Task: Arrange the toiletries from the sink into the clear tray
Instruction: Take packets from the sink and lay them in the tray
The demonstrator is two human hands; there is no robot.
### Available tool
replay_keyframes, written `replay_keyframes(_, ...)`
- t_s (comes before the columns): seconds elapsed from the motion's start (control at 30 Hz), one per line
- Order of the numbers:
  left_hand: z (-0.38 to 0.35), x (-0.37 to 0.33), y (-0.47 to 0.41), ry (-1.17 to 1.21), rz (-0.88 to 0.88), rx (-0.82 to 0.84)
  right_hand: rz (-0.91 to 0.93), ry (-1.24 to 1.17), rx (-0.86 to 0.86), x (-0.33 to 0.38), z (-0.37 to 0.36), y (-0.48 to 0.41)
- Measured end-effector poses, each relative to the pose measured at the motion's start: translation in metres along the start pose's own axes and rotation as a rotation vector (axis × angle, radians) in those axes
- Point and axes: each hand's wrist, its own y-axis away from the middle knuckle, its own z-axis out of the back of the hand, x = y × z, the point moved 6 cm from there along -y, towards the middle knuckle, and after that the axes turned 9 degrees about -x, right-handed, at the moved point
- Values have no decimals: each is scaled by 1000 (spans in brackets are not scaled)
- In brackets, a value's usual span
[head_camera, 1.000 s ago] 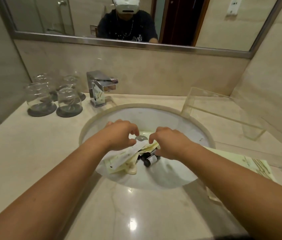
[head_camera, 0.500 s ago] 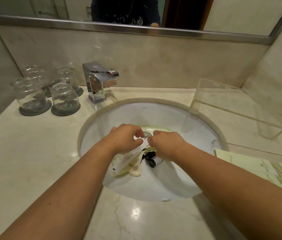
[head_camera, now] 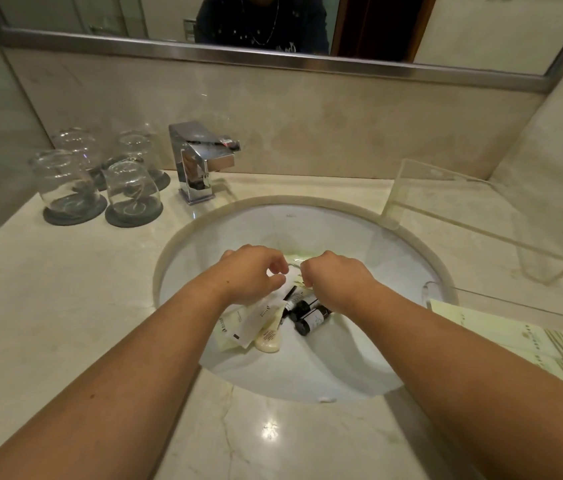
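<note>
A pile of toiletries lies at the bottom of the white sink (head_camera: 370,244): a white sachet (head_camera: 256,322), a cream packet (head_camera: 228,332) under it, a cream tube (head_camera: 268,339) and small dark bottles (head_camera: 311,320). My left hand (head_camera: 249,273) is down in the basin with thumb and fingers pinched at the sachet's upper end. My right hand (head_camera: 335,278) is beside it, fingers curled down onto the pile by the dark bottles; what it grips is hidden. The clear tray (head_camera: 522,310) sits on the counter right of the sink, holding pale green packets (head_camera: 515,337).
A chrome faucet (head_camera: 200,161) stands behind the sink. Several upturned glasses (head_camera: 127,188) on dark coasters sit at back left. A clear acrylic stand (head_camera: 481,216) is at back right. A mirror runs along the wall above the marble counter (head_camera: 65,306).
Both hands have closed in toward each other and lower onto the pile. The camera has tilted down and nearer, so the sink sits higher in view.
</note>
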Motion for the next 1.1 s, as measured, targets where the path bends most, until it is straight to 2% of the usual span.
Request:
replay_keyframes(0.17, 5, -4, -2, 5, 2, -62, -102, -301, -106, -17, 16, -5)
replay_keyframes(0.3, 11, -10, -3, 129, 6, -121, -138, -568, -213, -30, 49, 2)
replay_keyframes(0.5, 26, -35, 5, 651, 24, -84, -160, -793, -391, -52, 88, 38)
replay_keyframes(0.6, 38, -52, 11, 721, -9, -90, -182, -880, -454, -67, 97, 60)
replay_keyframes(0.9, 55, -118, 27, 877, -82, -74, -337, -1250, -488, -109, 103, 126)
replay_keyframes(1.1, 46, -157, 35, 867, -138, -25, -367, -1265, -476, -133, 100, 163)
